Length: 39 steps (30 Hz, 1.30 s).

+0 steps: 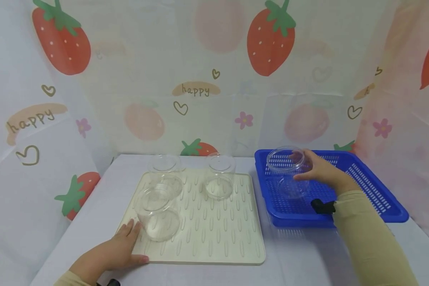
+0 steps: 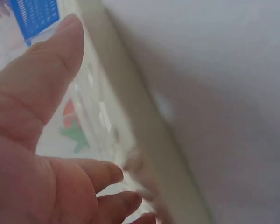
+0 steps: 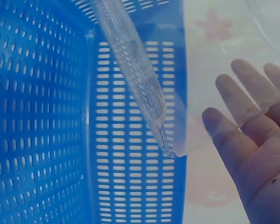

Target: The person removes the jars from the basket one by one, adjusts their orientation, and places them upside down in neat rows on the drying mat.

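My right hand grips a clear plastic jar near its rim, thumb on the near side and fingers round the back. This jar is over the blue basket, and its base shows tilted in the right wrist view. At the left, my left hand rests at the front left corner of a cream ridged mat, fingers spread along its edge. The nearest clear jar stands upright just beside those fingers. Two more clear jars, one at back left and another at back centre, stand on the mat.
The basket has slotted walls and sits right of the mat on a white-covered table. A fabric backdrop printed with strawberries and hearts rises behind and at both sides.
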Each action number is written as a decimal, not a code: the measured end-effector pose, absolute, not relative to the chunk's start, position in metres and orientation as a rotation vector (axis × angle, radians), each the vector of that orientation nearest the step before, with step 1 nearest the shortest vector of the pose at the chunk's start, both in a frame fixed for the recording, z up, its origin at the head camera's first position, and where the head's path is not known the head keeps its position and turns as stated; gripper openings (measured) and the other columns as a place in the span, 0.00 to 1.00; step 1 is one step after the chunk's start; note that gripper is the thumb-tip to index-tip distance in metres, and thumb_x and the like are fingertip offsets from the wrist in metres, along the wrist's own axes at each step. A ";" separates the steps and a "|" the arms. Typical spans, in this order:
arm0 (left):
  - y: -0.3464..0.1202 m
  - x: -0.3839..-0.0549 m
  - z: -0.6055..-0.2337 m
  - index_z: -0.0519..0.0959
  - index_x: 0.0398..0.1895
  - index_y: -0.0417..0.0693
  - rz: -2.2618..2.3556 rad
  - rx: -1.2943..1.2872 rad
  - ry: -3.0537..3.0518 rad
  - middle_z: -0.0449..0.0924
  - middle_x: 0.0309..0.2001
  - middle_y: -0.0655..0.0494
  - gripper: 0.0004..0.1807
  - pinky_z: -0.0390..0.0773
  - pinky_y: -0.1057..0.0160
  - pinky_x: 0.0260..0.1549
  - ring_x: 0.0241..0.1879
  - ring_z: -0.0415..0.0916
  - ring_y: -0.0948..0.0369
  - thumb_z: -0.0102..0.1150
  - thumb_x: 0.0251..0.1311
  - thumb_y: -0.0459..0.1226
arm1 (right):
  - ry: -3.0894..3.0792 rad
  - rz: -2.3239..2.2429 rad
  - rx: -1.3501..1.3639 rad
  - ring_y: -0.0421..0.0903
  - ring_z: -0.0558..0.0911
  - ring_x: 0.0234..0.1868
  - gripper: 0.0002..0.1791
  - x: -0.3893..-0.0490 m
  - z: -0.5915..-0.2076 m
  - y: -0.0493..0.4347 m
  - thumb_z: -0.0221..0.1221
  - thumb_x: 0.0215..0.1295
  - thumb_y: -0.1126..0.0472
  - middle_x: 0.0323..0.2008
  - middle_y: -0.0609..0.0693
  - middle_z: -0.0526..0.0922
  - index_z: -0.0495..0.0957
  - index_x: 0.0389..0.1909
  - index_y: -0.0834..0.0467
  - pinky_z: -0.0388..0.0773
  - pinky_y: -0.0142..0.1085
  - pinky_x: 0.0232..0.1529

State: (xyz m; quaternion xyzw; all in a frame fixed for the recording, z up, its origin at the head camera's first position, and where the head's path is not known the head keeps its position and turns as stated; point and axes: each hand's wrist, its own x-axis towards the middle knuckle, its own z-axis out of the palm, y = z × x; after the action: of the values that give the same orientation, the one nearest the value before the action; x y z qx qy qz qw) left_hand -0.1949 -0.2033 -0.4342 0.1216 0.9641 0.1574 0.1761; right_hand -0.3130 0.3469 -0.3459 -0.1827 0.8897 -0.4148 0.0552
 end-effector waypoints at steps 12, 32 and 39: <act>-0.235 -0.211 -0.376 0.48 0.65 0.24 0.441 0.482 2.911 0.45 0.64 0.22 0.57 0.55 0.36 0.55 0.62 0.47 0.32 0.60 0.47 0.59 | 2.764 -1.336 -0.661 0.55 0.59 0.66 0.47 -0.298 -0.320 0.343 0.68 0.49 0.62 0.64 0.58 0.62 0.51 0.67 0.54 0.56 0.58 0.60; -0.157 -0.208 -0.270 0.50 0.71 0.49 0.921 0.810 3.245 0.54 0.68 0.47 0.46 0.60 0.43 0.56 0.65 0.54 0.48 0.62 0.53 0.50 | 2.905 -1.103 -1.271 0.54 0.66 0.62 0.51 -0.273 -0.285 0.286 0.75 0.37 0.61 0.61 0.53 0.67 0.57 0.64 0.58 0.66 0.52 0.55; -0.113 -0.202 -0.279 0.50 0.71 0.48 0.949 1.084 3.200 0.53 0.69 0.51 0.49 0.59 0.48 0.60 0.67 0.52 0.54 0.66 0.49 0.49 | 2.895 -0.963 -1.326 0.51 0.65 0.62 0.55 -0.258 -0.287 0.255 0.75 0.37 0.52 0.62 0.52 0.64 0.55 0.66 0.56 0.66 0.52 0.57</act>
State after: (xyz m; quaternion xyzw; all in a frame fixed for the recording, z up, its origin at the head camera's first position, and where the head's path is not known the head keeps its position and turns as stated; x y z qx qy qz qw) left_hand -0.2020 -0.1127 -0.2787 0.3037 0.8965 0.2660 -0.1827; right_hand -0.2580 0.2547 -0.2874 -0.3970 0.8665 -0.2882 -0.0925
